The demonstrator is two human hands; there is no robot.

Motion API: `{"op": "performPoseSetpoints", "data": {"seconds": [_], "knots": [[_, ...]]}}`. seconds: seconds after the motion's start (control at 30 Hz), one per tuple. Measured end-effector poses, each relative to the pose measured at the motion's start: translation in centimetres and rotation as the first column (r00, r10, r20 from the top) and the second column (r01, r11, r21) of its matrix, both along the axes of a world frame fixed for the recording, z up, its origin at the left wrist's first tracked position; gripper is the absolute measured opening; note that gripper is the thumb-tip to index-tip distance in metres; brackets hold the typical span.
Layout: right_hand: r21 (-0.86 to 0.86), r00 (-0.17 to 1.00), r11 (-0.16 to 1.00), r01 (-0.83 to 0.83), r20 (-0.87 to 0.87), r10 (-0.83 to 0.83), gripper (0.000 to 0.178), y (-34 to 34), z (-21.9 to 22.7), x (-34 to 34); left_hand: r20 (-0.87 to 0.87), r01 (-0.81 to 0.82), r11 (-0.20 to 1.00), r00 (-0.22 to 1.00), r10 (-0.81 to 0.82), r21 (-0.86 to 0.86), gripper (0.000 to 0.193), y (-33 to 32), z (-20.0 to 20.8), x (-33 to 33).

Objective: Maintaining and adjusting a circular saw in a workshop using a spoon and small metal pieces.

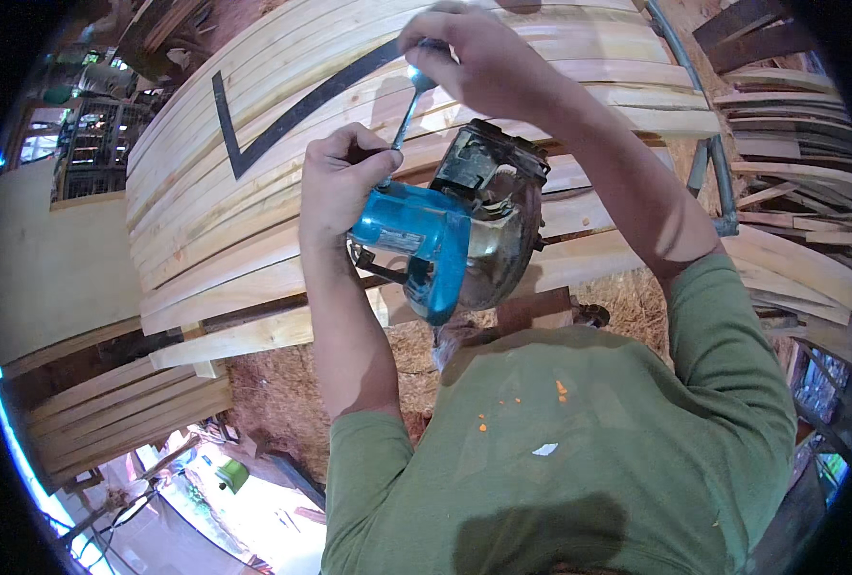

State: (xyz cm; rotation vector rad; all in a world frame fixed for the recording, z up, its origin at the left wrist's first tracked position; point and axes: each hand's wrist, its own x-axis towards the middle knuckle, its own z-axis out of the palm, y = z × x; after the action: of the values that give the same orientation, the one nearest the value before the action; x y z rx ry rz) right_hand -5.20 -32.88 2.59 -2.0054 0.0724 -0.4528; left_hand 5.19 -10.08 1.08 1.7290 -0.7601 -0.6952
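Note:
A blue circular saw (408,222) lies tipped over on the light wooden boards (253,206), its guard and dark base plate toward the right. My right hand (478,62) is closed around the handle of a screwdriver (409,117). Its metal shaft slants down toward the saw's motor housing. Beside the shaft's lower end, my left hand (344,182) is closed in a pinch against the motor end. Whatever its fingertips hold is hidden. On the boards beyond, a dark carpenter's square (301,110) reaches up toward my right hand.
More planks (790,134) are stacked at the right, past a metal frame bar (721,182). Another board pile (129,412) sits at the lower left. Sawdust (282,393) covers the ground near me. A pale panel (57,259) stands at the left.

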Motion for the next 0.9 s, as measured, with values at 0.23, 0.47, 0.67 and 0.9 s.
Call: {"op": "performPoseSetpoints", "data": {"seconds": [0.23,0.47,0.67,0.9], "knots": [[-0.901,0.91,0.432,0.037,0.209,0.359,0.014,5.0,1.7,-0.5,0.008,-0.06,0.996,0.998,0.061,-0.067,0.011,0.3,-0.5,-0.2],[-0.954,0.935,0.281,-0.104,0.002,0.353,0.01,4.5,1.2,-0.1,-0.012,-0.07,0.997,0.997,0.07,-0.017,0.012,2.4,-1.4,-0.9],[-0.956,0.92,0.291,-0.039,0.08,0.385,0.013,5.6,0.0,-0.2,-0.168,-0.35,0.922,0.931,0.323,-0.167,0.042,4.1,-3.9,-1.3],[-0.928,0.923,0.371,0.026,0.165,0.347,0.017,6.3,-1.0,-0.3,-0.185,-0.37,0.927,0.917,0.353,-0.066,0.063,4.0,-3.5,-2.3]]}}
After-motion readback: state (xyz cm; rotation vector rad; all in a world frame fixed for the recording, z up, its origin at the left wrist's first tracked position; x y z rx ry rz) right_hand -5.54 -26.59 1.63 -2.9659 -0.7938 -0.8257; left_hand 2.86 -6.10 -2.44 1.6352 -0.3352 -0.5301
